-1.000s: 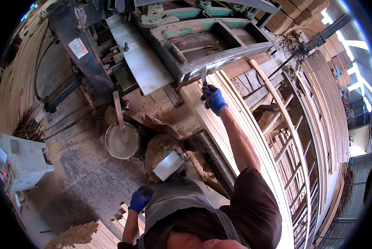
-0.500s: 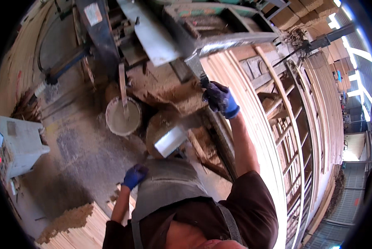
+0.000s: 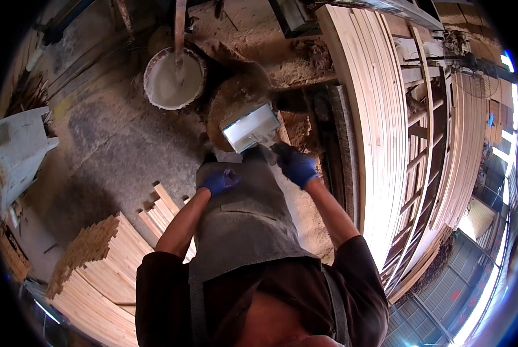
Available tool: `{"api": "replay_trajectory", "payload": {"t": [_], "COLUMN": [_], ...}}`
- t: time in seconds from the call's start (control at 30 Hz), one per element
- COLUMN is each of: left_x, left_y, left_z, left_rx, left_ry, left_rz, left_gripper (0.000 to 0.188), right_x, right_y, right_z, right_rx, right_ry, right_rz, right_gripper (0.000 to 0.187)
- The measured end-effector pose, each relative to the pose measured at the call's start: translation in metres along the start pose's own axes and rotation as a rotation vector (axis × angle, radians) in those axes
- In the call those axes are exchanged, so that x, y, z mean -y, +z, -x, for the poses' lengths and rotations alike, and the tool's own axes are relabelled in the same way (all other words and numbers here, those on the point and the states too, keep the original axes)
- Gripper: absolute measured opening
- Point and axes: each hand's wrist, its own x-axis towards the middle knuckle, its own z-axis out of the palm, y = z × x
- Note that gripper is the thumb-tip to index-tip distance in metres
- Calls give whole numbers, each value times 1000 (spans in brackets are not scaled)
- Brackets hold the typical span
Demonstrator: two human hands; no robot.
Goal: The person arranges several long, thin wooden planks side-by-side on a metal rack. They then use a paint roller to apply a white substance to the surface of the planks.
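Observation:
My right hand [image 3: 296, 165], in a blue glove with a dark, soiled front, is closed on the handle of what looks like a flat brush [image 3: 263, 139]. The brush's pale head reaches over the near right edge of a white rectangular tray [image 3: 249, 125]. The tray sits tilted on a round, brown, dusty stand [image 3: 223, 107]; the glove hides most of the brush handle. My left hand [image 3: 219, 181], also blue-gloved, rests against my grey apron [image 3: 241, 222] with loosely curled fingers. Nothing shows in it.
A bucket [image 3: 175, 79] of whitish liquid with a wooden stick [image 3: 180, 26] stands beyond the tray. Long pale boards [image 3: 374, 115] lie stacked to my right, by a wooden rack [image 3: 424, 144]. More stacked timber [image 3: 108, 260] is at near left, and a grey machine box [image 3: 21, 153] stands left.
My right hand has come back from the far end of the boards to the tray with the brush. My left hand has shifted right across the apron. The view has tipped nearer my body.

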Motion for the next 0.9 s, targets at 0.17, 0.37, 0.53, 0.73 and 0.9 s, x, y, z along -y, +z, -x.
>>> {"api": "replay_trajectory", "payload": {"t": [0.17, 0.37, 0.53, 0.73, 0.9], "left_x": [86, 41, 87, 134, 140], "left_y": [67, 39, 21, -6, 43], "left_z": [-94, -92, -63, 11, 94], "left_rx": [-401, -282, -273, -298, -560], "left_ry": [633, 409, 352, -39, -490], "left_rz": [-387, 125, 188, 352, 1312], "left_gripper": [30, 31, 33, 33, 41], "right_x": [-8, -19, -37, -145, -210], "right_y": [12, -68, -216, -365, -389], "right_z": [5, 37, 18, -85, -166], "right_rx": [139, -14, -493, -572, -600], "right_ry": [-66, -1, -90, 91, 162], "right_rz": [171, 75, -693, -1331, -1342], "right_gripper": [34, 34, 37, 33, 29]}}
